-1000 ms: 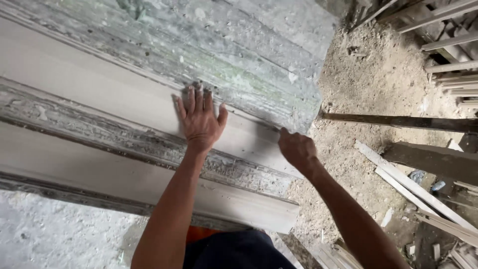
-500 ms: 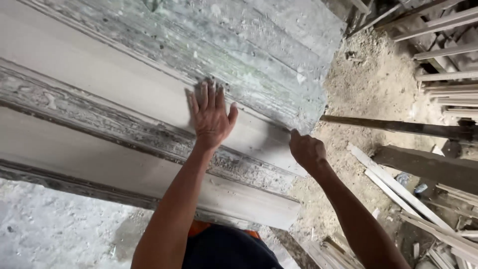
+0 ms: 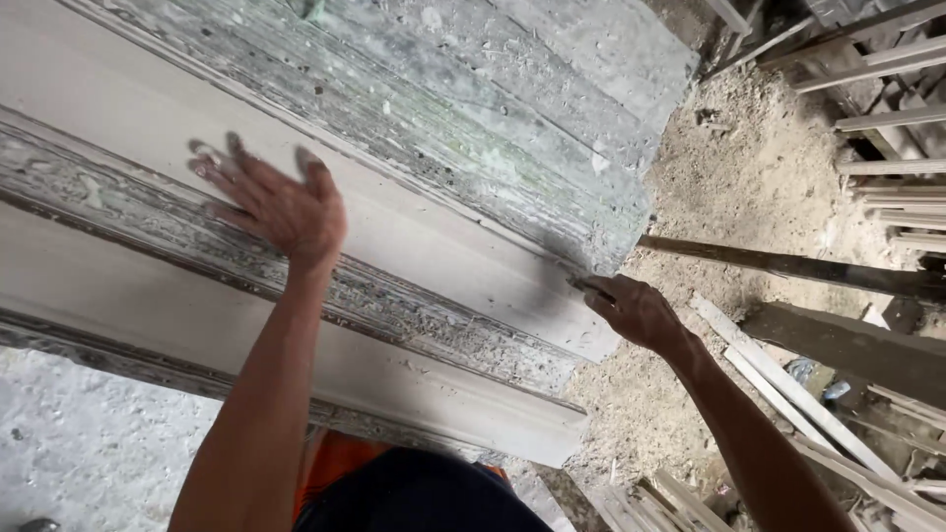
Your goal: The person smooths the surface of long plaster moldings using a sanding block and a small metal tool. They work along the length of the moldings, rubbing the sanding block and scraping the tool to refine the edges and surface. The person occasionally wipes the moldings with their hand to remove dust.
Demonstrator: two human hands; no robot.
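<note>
Hands both on the long moulding bed [image 3: 414,246], the landmark for these notes. Left hand [image 3: 281,207] spread open, fingers apart, palm flat on the smooth pale moulding strip [image 3: 434,251] about midway along the bed; fingertips blurred, so motion or contact pressure cannot be told. Right hand [image 3: 636,310] at the bed's near end, fingers curled together around the tip of the strip's upper edge; whether something thin is pinched there, cannot tell, shadow covers it.

Count on the bed: 2 smooth pale strips, the upper one under the left hand, the lower strip [image 3: 296,360] nearer the body. Between them 1 rough, crusted grey rail [image 3: 197,236]. Above the upper strip, 1 broad weathered greenish mould surface [image 3: 473,108], pitted and bare.

Progress, as a judgement: both pale strips look cast and smooth along their visible length, with no wet patches seen. The upper strip sits in its channel, not lifted; its end is only gripped. The lower strip lies untouched.

Right of the bed: sandy dirt floor [image 3: 739,177], 1 dark plank [image 3: 788,266] lying across it, a loose stack of thin white slats [image 3: 788,394] beyond the right hand, more slats stacked at upper right [image 3: 887,118]. Below the bed, a grey concrete slab [image 3: 89,443]. Orange and dark clothing [image 3: 394,483] at bottom edge.
</note>
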